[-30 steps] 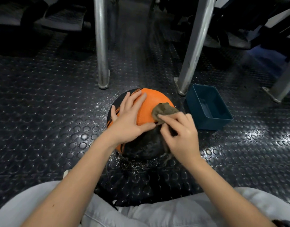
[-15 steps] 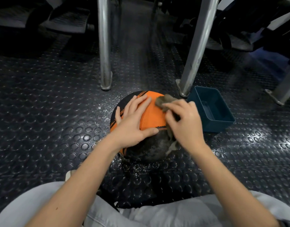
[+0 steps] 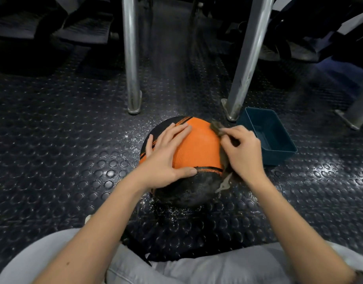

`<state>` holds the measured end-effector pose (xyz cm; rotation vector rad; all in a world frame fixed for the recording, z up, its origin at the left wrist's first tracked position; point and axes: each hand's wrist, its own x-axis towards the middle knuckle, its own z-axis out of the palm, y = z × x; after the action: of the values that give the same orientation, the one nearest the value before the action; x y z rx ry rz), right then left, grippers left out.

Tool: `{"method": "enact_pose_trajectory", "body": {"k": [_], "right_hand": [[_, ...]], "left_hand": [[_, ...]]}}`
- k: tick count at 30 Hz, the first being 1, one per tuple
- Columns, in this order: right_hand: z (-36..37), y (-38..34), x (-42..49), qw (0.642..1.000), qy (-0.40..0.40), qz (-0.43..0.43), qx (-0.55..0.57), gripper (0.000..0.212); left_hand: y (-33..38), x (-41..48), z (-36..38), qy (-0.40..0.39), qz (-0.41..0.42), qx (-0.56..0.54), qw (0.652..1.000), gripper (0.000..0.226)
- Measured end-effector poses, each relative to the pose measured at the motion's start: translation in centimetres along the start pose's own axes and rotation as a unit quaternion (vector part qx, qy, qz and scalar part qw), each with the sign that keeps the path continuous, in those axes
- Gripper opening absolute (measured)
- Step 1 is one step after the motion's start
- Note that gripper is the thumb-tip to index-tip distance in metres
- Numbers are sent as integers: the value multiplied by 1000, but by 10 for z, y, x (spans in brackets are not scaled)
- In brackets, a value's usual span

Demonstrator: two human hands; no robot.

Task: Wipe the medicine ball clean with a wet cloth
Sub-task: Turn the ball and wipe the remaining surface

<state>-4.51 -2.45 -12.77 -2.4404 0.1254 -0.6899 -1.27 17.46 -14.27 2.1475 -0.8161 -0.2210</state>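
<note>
Since second ago, my right hand slid cloth to far right shoulder of medicine ball, fingers curled round it. My left hand flat, spread, steadying ball on studded floor. Ball likely heavy, textured; brace from top.

The ball has a bright orange panel on top, edged by thin black stripes. Its left side is black, and its near side is black with a dull grey mottling. The cloth is a muddy grey-brown, with one paler grey strip hanging low. The bin is dark teal inside and out. The floor is glossy black, patterned all over with raised round studs, and white specks glitter around the ball. The posts are silver-grey with brownish marks near their feet. The trousers are plain light grey.
</note>
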Motion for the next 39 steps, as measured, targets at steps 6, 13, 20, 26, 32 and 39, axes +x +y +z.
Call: {"method": "enact_pose_trajectory", "body": {"k": [6,13,20,26,32,39], "right_hand": [[3,-15,-16,999,28,-4,-40,24],[10,-25,-21,988,30,-146,-40,23],[1,-16,-17,996,23,-78,-27,21],[-3,-17,-32,976,13,-215,-10,18],[-1,14,-2,998,25,62,22,18],[5,-27,-45,974,40,-220,-19,18]], "left_hand": [[-1,2,1,10,2,9,1000,89],[1,2,3,12,-1,5,1000,90],[9,8,12,24,-4,46,999,90],[-1,1,2,9,-7,-2,1000,91],[0,3,-2,5,-7,-8,1000,88],[-3,1,0,19,-4,-12,1000,89]]}}
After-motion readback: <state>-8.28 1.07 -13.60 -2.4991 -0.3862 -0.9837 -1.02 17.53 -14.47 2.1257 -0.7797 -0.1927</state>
